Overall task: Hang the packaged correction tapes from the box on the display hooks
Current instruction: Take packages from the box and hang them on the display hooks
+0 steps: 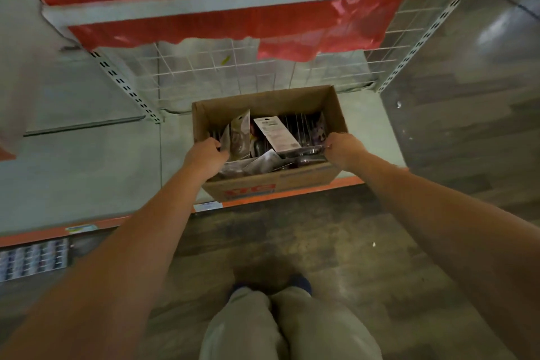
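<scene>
The cardboard box (270, 152) sits on the low shelf (102, 161), near its orange front edge, and it is full of packaged correction tapes (277, 134) — some standing in a row, some tipped loose at the front. Both hands are in the box: the left hand (204, 155) has its grip curled on the edge of one upright pack at the box's left side, and the right hand (343, 147) pinches the end of a pack at the right. The wire grid (263, 67) behind the box shows no hung packs and no hooks that can be made out — by these signs the hanging has hardly begun, with nearly the whole boxful left.
</scene>
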A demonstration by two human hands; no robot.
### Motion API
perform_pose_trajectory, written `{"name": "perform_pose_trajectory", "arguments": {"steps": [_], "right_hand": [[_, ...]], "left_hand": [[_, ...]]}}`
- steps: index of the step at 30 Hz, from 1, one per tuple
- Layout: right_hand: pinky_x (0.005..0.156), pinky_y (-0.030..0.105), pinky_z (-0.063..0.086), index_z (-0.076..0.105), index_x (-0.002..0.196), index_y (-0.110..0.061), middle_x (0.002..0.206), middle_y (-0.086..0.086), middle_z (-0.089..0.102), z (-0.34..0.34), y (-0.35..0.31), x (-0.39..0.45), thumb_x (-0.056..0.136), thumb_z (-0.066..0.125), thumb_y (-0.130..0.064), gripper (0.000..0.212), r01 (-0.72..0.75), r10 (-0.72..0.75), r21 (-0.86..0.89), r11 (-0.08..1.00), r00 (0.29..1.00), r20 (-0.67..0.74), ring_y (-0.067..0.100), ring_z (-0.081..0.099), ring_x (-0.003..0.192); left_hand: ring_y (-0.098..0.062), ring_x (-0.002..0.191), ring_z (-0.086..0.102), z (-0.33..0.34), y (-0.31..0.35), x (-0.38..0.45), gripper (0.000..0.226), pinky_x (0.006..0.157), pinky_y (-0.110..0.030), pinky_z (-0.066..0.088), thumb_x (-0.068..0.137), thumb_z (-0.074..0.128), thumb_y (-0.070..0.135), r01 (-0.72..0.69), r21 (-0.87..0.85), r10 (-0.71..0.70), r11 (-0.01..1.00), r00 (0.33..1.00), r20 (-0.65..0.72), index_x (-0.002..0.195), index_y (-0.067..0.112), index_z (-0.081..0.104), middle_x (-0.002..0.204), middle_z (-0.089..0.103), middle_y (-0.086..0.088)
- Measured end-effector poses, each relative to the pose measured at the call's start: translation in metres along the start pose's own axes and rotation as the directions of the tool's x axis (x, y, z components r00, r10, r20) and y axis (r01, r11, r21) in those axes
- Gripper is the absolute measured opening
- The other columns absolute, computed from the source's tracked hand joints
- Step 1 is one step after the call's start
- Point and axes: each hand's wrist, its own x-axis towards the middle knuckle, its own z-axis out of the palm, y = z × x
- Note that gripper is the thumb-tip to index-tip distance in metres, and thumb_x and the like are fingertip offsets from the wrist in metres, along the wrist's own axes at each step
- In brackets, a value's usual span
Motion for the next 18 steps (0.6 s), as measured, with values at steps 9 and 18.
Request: {"name": "perform_pose_trajectory", "arguments": {"steps": [9, 18], "right_hand": [[0.089, 0.034, 0.046, 0.058, 0.121, -0.003, 0.123, 0.015, 0.059, 0.051, 0.014, 0.106, 0.096, 0.043, -0.011, 0.03, 0.026, -0.03, -0.046, 0.999, 0.995, -0.095, 0.028, 0.057, 0.112], [0.095, 0.032, 0.04, 0.057, 0.125, -0.002, 0.127, 0.016, 0.056, 0.073, 0.022, 0.202, 0.099, 0.041, -0.016, 0.033, 0.044, -0.036, -0.166, 0.985, 0.998, 0.049, 0.029, 0.052, 0.118]], "left_hand": [[-0.03, 0.1, 0.059, 0.065, -0.022, 0.104, 0.036, 0.079, -0.039, 0.044, 0.098, 0.045, 0.028, 0.027, -0.07, -0.028, 0.997, 1.0, -0.009, 0.125, 0.005, 0.051, 0.115, 0.061, -0.018], [-0.023, 0.085, 0.053, 0.093, -0.028, 0.19, 0.028, 0.075, -0.032, 0.039, 0.099, 0.046, 0.026, 0.086, -0.162, -0.087, 0.983, 0.996, 0.0, 0.114, 0.004, 0.055, 0.106, 0.058, -0.015]]}}
